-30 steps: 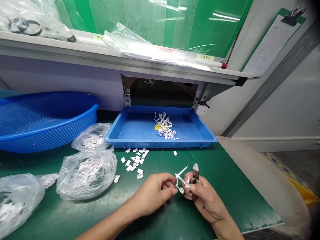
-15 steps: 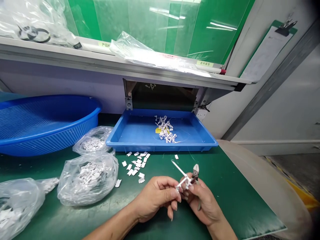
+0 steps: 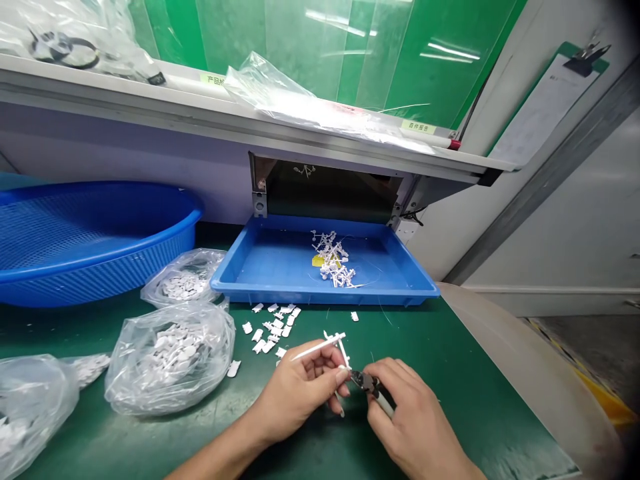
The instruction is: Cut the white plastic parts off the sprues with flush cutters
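Left hand pinching a white plastic sprue between the fingers, keeping it steady just beside the head of the flush cutters, those wrapped in the right hand; both low over the green surface, loose white moulded parts farther left, by the blue tray.

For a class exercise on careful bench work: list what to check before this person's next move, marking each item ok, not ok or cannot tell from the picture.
1. Left hand holds the white plastic runner: ok.
2. Right hand holds the side cutters: ok.
3. Cutter jaws are closed on the runner: cannot tell, as the fingers crowd the view.
4. Runner scraps lie inside the blue tray: ok.
5. All loose white parts are bagged: not ok, some lie on the green mat beside the clear plastic bag.
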Available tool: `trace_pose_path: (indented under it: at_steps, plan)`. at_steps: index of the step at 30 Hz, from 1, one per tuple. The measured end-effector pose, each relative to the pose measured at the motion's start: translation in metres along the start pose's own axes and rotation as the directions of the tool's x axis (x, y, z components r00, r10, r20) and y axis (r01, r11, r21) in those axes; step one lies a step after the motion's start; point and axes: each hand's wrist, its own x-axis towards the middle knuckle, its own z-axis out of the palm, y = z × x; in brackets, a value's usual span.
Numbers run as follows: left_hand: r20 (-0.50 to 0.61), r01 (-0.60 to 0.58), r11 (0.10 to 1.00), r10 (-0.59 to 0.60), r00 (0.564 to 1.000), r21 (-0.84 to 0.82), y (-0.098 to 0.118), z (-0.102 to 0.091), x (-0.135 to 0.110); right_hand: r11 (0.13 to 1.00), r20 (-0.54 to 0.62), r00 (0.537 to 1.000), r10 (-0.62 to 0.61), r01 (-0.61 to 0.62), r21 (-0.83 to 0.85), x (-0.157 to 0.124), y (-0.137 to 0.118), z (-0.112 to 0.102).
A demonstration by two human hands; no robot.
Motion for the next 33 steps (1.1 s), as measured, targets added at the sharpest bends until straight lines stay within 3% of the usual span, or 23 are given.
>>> trace_pose_path:
  at_steps: [4, 8, 16, 22, 28, 33]
  plan:
    - [-0.05, -0.038, 0.999, 0.039, 0.998, 0.023, -0.003, 0.0, -0.001, 0.999, -0.036, 0.999, -0.031, 0.029, -0.043, 0.003, 0.003, -0.001]
    - [-0.009, -0.119, 0.989, 0.12, 0.993, 0.087, -0.004, -0.001, -0.002, 0.997, -0.075, 0.996, -0.05, 0.045, -0.063, 0.004, 0.006, 0.001]
    - [-0.024, -0.152, 0.985, 0.154, 0.988, 0.08, -0.009, 0.002, -0.001, 1.0, -0.111, 0.994, -0.008, 0.006, -0.016, 0.0, 0.007, 0.008]
    - [-0.047, -0.137, 0.99, 0.138, 0.989, 0.031, -0.008, 0.008, -0.001, 0.996, -0.105, 0.993, -0.059, 0.051, -0.077, 0.0, 0.007, 0.008]
    - [-0.067, -0.112, 0.99, 0.117, 0.991, 0.086, -0.012, 0.009, -0.001, 0.982, -0.093, 0.995, 0.021, -0.038, -0.184, -0.002, 0.011, 0.026]
    - [-0.047, -0.063, 0.989, 0.07, 0.996, 0.13, -0.016, 0.009, 0.006, 0.978, 0.049, 0.977, 0.206, -0.207, 0.005, -0.01, 0.016, 0.019]
